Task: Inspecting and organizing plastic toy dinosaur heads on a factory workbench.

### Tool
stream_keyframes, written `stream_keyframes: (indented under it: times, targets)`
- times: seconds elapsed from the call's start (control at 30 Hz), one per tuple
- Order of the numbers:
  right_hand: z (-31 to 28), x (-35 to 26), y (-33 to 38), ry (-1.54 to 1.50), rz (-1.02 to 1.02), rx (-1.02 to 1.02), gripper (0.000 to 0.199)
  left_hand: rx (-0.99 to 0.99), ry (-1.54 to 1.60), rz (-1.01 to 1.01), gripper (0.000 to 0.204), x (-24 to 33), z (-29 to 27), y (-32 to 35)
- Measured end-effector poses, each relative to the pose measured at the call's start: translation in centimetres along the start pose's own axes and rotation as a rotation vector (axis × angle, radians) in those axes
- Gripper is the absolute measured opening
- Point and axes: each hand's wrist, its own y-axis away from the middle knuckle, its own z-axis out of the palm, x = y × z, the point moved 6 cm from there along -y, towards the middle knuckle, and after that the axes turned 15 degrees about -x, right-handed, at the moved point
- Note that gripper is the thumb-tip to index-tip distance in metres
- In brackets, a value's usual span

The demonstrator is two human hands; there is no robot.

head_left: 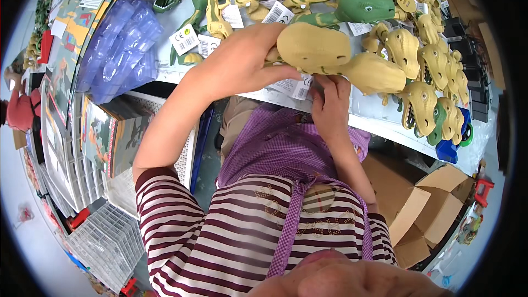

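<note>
Two hands hold one tan dinosaur toy (335,58) at twelve o'clock, over the near edge of the white table (379,124): smooth matt plastic, bulbous head at nine o'clock, body tapering toward three. The left hand (242,63) wraps closed around its head end. The right hand (330,102) pinches the white paper tag (294,87) hanging under it, fingers curled.

Tan toy dinosaur (330,55) in both hands
</note>
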Motion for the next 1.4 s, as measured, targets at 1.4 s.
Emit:
stream_keyframes:
  times: [1.4]
  targets:
    - [-0.1, -0.2, -0.1, 0.048, -0.061, 0.037, 0.034, 0.064, 0.029, 0.102, 0.045, -1.2, -0.1, -0.5]
